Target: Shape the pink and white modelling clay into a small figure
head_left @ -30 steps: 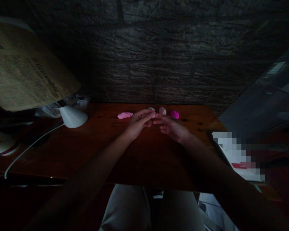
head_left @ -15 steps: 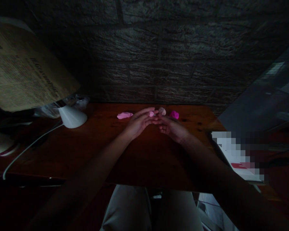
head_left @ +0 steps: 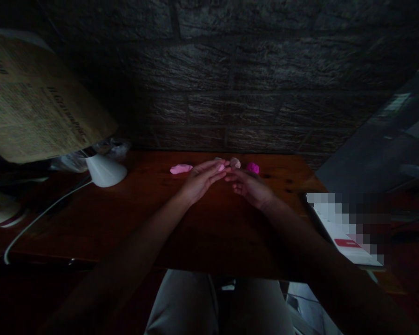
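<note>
My left hand (head_left: 201, 178) and my right hand (head_left: 248, 184) meet fingertip to fingertip over the far middle of a dark wooden table (head_left: 181, 223). Between the fingertips sits a small pale pink piece of clay (head_left: 221, 166), pinched by my left fingers, with my right fingertips touching it. Just beyond lie a flat light pink clay piece (head_left: 180, 169), a pale beige lump (head_left: 235, 162) and a bright magenta lump (head_left: 252, 167). The light is dim and the finger details are faint.
A white lamp base (head_left: 104, 170) with a cable (head_left: 38, 216) stands at the back left under a printed paper shade (head_left: 38, 107). A brick wall (head_left: 230, 79) backs the table. Papers (head_left: 349, 232) lie at the right edge. My knees (head_left: 216, 302) show below.
The hands have stayed together at the same spot; the fingers have shifted slightly around the small pink piece. The view has dipped a little.
</note>
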